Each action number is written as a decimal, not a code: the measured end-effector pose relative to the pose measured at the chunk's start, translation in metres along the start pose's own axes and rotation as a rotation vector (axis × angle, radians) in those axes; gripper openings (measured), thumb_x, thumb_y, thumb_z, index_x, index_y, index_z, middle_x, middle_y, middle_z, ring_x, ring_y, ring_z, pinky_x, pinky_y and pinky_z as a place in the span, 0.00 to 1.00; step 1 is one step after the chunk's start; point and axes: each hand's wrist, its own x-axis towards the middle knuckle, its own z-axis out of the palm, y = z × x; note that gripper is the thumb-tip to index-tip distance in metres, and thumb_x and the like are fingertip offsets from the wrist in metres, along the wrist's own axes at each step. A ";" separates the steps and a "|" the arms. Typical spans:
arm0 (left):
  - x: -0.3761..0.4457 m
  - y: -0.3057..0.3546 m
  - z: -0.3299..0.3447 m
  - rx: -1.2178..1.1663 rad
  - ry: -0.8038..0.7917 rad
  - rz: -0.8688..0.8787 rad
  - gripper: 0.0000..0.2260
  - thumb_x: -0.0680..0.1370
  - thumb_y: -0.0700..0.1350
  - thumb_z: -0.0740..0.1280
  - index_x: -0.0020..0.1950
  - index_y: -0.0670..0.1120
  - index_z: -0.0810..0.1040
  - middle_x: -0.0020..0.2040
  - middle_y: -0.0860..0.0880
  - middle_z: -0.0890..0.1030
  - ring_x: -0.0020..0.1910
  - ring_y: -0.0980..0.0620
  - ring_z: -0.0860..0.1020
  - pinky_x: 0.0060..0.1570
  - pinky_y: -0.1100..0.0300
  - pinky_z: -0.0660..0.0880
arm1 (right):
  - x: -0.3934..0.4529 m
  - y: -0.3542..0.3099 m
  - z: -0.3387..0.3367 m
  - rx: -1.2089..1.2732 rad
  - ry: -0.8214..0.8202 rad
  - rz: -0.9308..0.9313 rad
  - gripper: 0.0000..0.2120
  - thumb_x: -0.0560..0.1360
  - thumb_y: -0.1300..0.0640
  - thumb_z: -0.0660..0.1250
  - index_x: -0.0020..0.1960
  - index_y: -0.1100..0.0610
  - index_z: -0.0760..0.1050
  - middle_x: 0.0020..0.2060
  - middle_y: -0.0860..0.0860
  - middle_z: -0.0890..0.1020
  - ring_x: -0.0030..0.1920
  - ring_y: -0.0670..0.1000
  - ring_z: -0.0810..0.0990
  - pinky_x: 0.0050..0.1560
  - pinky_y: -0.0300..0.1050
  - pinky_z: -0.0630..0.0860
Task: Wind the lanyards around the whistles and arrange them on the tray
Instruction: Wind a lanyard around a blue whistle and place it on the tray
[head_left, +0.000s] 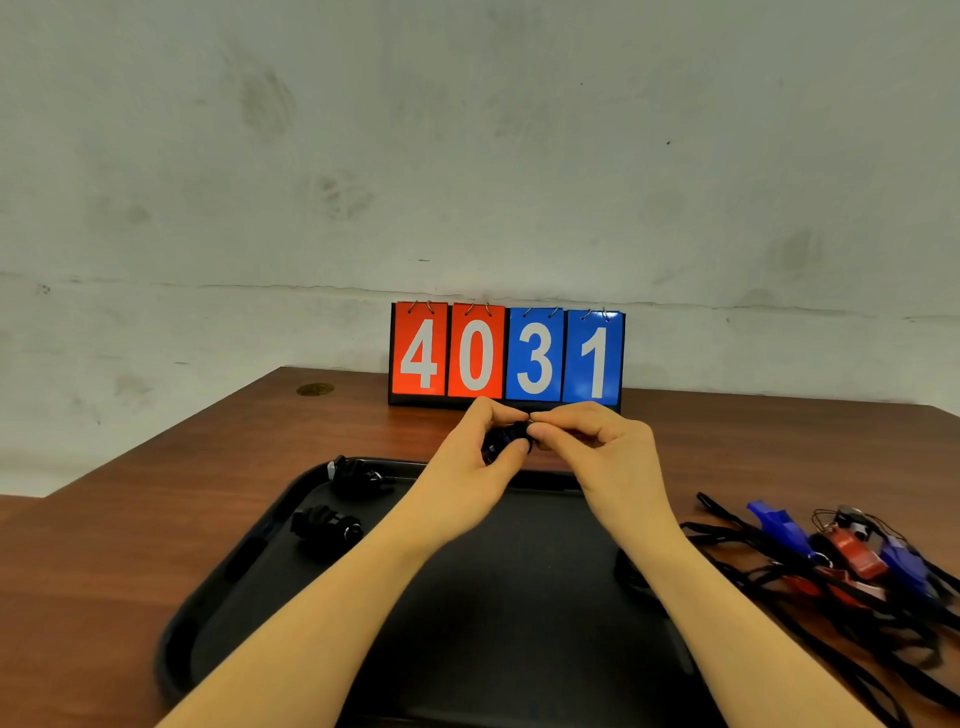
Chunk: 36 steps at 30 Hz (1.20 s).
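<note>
While both forearms reach forward over the black tray, the left hand and right hand meet above its far rim, fingers curled around a dark wound whistle pinched between them. Most of it is hidden by fingertips. Two wrapped whistles lie at the tray's far-left corner; tangled whistles and lanyards sit to the right, before the scoreboard.
</note>
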 end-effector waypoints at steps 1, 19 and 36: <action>0.000 0.000 0.000 -0.002 0.007 -0.003 0.10 0.78 0.43 0.63 0.58 0.51 0.70 0.56 0.58 0.75 0.58 0.63 0.72 0.47 0.81 0.68 | 0.000 0.000 0.000 -0.013 -0.017 -0.006 0.09 0.71 0.60 0.70 0.45 0.46 0.79 0.42 0.44 0.82 0.48 0.41 0.80 0.49 0.34 0.77; -0.003 0.008 -0.001 0.018 0.009 0.046 0.08 0.75 0.45 0.67 0.50 0.51 0.69 0.49 0.57 0.76 0.52 0.65 0.74 0.46 0.78 0.70 | 0.003 -0.004 -0.005 0.338 -0.108 0.220 0.01 0.69 0.65 0.70 0.40 0.62 0.79 0.33 0.52 0.81 0.36 0.49 0.81 0.43 0.45 0.81; -0.005 0.008 -0.005 0.182 0.025 0.111 0.13 0.74 0.43 0.69 0.46 0.58 0.67 0.46 0.60 0.75 0.47 0.66 0.75 0.44 0.78 0.70 | 0.006 -0.008 -0.015 0.030 -0.260 0.133 0.04 0.71 0.66 0.69 0.44 0.58 0.79 0.39 0.54 0.83 0.40 0.49 0.83 0.46 0.40 0.80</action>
